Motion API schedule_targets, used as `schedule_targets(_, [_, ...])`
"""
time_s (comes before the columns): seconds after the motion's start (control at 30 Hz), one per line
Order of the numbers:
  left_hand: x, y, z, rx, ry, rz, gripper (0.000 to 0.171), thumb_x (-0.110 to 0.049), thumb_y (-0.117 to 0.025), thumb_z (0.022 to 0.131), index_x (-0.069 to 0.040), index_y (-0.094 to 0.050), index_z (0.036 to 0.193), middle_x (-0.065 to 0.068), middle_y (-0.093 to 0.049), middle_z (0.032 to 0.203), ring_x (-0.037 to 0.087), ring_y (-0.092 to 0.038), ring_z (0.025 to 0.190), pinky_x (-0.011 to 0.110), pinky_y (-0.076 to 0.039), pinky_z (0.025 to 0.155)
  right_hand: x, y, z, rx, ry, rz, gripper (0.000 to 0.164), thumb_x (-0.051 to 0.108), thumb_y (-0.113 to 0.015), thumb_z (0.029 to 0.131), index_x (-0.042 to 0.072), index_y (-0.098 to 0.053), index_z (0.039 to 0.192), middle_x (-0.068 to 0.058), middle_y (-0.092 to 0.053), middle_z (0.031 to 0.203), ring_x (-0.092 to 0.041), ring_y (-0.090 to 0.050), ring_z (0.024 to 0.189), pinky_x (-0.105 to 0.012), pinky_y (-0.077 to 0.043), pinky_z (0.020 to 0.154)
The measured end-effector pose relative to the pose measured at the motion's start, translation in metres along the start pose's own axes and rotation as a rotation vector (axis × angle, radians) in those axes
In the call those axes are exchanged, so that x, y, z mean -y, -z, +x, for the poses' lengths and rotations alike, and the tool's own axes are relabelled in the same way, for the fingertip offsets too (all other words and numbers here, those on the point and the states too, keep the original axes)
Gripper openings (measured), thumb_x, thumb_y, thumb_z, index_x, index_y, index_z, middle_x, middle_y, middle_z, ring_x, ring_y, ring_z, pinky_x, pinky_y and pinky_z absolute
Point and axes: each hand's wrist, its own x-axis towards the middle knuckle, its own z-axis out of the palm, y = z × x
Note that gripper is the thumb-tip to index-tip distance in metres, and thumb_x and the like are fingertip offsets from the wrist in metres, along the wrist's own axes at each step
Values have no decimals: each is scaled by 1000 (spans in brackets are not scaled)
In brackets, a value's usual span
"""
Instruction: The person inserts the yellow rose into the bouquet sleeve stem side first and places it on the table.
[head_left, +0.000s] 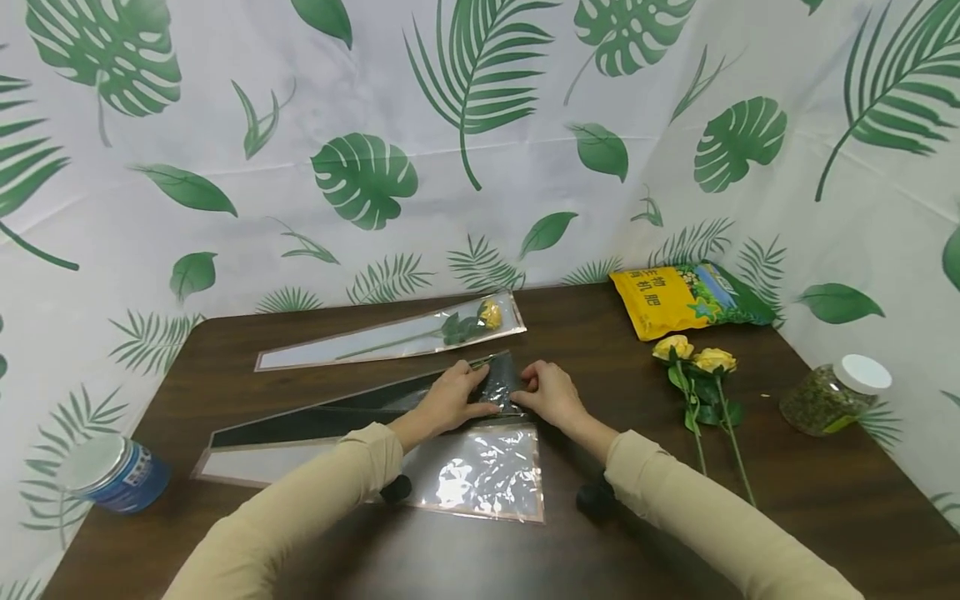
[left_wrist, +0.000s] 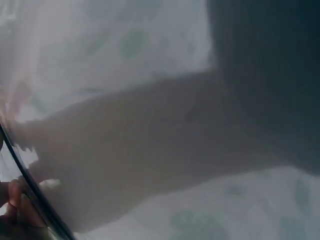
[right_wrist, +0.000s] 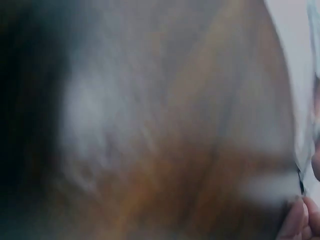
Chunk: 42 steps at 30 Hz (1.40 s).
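A long, tapering black flower sleeve (head_left: 300, 423) lies with its wide end between the two hands. My left hand (head_left: 448, 398) holds that end, thumb along the near side and fingers over the far side. From the right, my right hand (head_left: 553, 395) pinches the sleeve's end edge between thumb and fingertips. Beneath it is a clear flower sleeve (head_left: 487, 467) with a pinkish border, glossy under the light. The left wrist view shows fingers (left_wrist: 17, 202) by a dark edge; in the right wrist view, fingertips (right_wrist: 299, 215) meet a dark edge. Both wrist views are largely blurred.
Behind the hands lies another clear sleeve (head_left: 412, 337) with a yellow rose (head_left: 491, 314) inside. Two yellow roses (head_left: 693, 367) lie at right, near a yellow-green bag (head_left: 675, 300) and a white-lidded jar (head_left: 832, 396). A blue can (head_left: 127, 479) stands at left on the dark table (head_left: 187, 387).
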Motion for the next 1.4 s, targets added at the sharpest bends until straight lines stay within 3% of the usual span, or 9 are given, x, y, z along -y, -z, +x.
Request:
schedule_targets(0.13, [0,0,9,-35,-27,22,70,-36,-72,81,1,-48,135,6,-47,85,14,-37,70,27,-35,63,5,1,4,-25,13,-73,32,14,-77,76,-2,-62,100,-10,-57,83,-23,-52,77,-37,-43,67])
schedule_targets(0.3, [2,-3,10,-10,19,5,70,-36,-71,82,1,-46,136,4,-44,83,13,-33,70,25,-31,63,8,0,10,46,-10,-118,22,15,-75,78,1,-64,92,-9,-58,83,-21,-53,76,-34,-43,65])
schedule_targets(0.47, [3,-8,9,-18,42,-72,71,-36,-70,83,1,-43,138,4,-44,87,13,-35,74,25,-32,66,8,5,17,71,-19,-131,12,14,-74,77,6,-64,80,-4,-63,77,-18,-56,71,-33,-44,62])
schedule_targets(0.53, [3,-8,7,-25,44,-104,72,-36,-70,84,2,-43,138,5,-46,89,14,-37,75,26,-34,66,9,8,20,94,-42,-62,11,12,-72,79,4,-64,81,-6,-65,76,-18,-58,67,-31,-45,60])
schedule_targets(0.6, [3,-9,6,-26,55,-134,72,-35,-70,84,2,-42,138,6,-48,91,14,-39,77,26,-37,67,9,10,22,152,-104,114,13,8,-68,83,-2,-64,90,-11,-67,82,-16,-59,67,-28,-50,60])
schedule_targets(0.73, [3,-9,5,-40,71,-182,69,-34,-68,86,3,-43,138,9,-52,96,17,-48,81,28,-43,71,6,11,28,252,-308,519,35,2,-58,90,-14,-51,120,-24,-62,107,-12,-63,72,-28,-56,63])
schedule_targets(0.8, [3,-9,5,-56,79,-209,66,-32,-68,86,3,-44,136,11,-54,97,19,-52,83,29,-45,73,3,10,29,272,-374,629,40,2,-56,92,-15,-45,127,-24,-59,109,-11,-63,71,-28,-56,66])
schedule_targets(1.03, [0,-8,2,-149,118,-309,54,-26,-69,86,4,-55,128,12,-58,91,23,-56,81,29,-47,70,-2,1,22,256,-359,717,22,-2,-53,92,-15,-52,110,-5,-58,80,-9,-63,59,-26,-56,61])
schedule_targets(1.4, [-10,-16,-1,-336,228,-398,31,-26,-70,84,-7,-71,109,10,-70,100,25,-64,91,40,-50,81,2,-8,17,174,-315,756,14,-1,-57,90,-13,-55,99,-7,-63,74,-14,-66,57,-24,-55,57])
